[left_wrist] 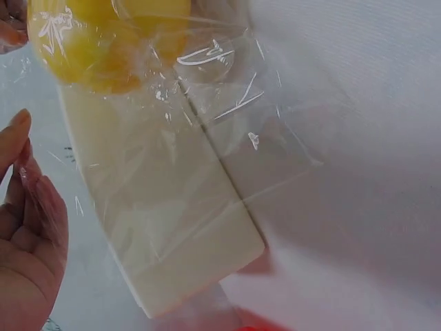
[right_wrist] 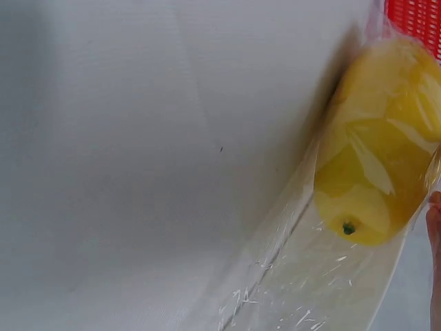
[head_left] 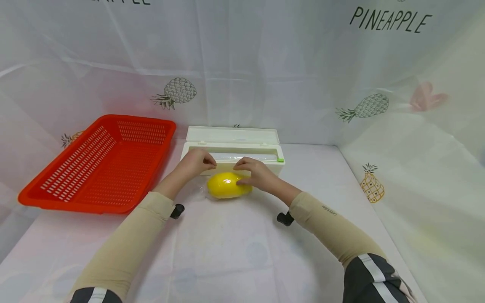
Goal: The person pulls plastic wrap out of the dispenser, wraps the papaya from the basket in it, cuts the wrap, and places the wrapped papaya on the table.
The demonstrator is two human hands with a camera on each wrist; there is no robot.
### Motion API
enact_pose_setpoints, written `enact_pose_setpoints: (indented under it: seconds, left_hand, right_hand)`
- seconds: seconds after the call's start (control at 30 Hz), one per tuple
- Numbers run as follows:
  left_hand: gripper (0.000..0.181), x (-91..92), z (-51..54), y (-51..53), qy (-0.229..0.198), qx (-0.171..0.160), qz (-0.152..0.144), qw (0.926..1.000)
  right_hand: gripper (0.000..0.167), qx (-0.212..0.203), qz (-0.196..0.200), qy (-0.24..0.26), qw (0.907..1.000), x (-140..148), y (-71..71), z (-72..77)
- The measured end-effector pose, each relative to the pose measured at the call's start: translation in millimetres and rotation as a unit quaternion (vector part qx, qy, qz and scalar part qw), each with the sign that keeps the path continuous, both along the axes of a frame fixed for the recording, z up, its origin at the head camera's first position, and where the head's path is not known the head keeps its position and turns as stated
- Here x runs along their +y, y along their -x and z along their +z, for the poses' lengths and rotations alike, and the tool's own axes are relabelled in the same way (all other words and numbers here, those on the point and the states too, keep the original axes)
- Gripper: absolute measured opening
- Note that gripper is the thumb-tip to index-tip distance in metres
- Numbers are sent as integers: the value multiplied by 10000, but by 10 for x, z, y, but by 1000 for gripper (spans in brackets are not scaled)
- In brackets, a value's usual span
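Note:
A glossy yellow oblong fruit (head_left: 224,185), melon-like with a small green stem end, lies under cling film (left_wrist: 227,103) in front of a white cling film dispenser (head_left: 242,164). My left hand (head_left: 196,162) pinches an edge of the film between thumb and fingers, just beyond the fruit's left end. On the other side, my right hand (head_left: 257,172) holds film with curled fingers above the fruit, its thumb against the fruit's right end. In the right wrist view only a bit of that hand (right_wrist: 435,227) shows, so its grip is partly hidden.
The dispenser's lid (head_left: 232,134) stands raised, and a film roll (head_left: 246,156) lies inside with a green piece at its right end. A red plastic basket (head_left: 151,168) is at the left. White printed sheeting (head_left: 303,75) hangs behind and at the sides.

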State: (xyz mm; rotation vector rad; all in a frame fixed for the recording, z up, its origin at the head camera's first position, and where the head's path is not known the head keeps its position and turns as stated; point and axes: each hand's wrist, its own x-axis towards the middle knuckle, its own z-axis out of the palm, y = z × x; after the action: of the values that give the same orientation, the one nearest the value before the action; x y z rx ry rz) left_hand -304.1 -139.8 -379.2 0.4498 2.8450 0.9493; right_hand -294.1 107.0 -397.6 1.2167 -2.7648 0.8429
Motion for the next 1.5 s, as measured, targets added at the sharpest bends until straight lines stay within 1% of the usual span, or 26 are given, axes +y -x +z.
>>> enact_pose_setpoints:
  seconds: [0.07, 0.23, 0.4, 0.63, 0.8, 0.9, 1.1, 1.33, 1.5]
  left_hand:
    - [9, -13, -2, -25, 83, 68, -47, 9999]
    - [5, -51, -28, -81, 178, 182, -51, 9997]
    - [7, -80, -74, -113, 182, 157, -80, 9997]
    - [11, -84, -131, -183, 204, 268, -291, 9990]
    - [13, -72, -164, -224, 184, 187, -406, 9988]
    - [14, -60, -175, -232, 201, 145, -450, 9987]
    - [15, -49, -202, -230, 292, 174, -583, 9977]
    - [15, -69, -255, -236, 529, 488, -1037, 9920]
    - [21, -65, -269, -246, 648, 633, -1086, 9899]
  right_hand:
    - [40, -20, -72, 42, 10000, -19, 10, -12]
    - [36, 27, -197, 172, 9997, -52, 49, -71]
    - [35, -9, -284, 358, 9990, -92, 64, -102]
    - [33, 57, -299, 486, 9984, -126, 59, -108]
    - [33, 80, -296, 583, 9978, -141, 58, -128]
    - [32, 86, -297, 643, 9975, -152, 59, -137]
    - [31, 100, -342, 665, 9972, -165, 50, -128]
    - [30, 134, -259, 599, 9978, -181, 33, -115]
    - [30, 241, -156, 497, 9984, -182, 22, -110]
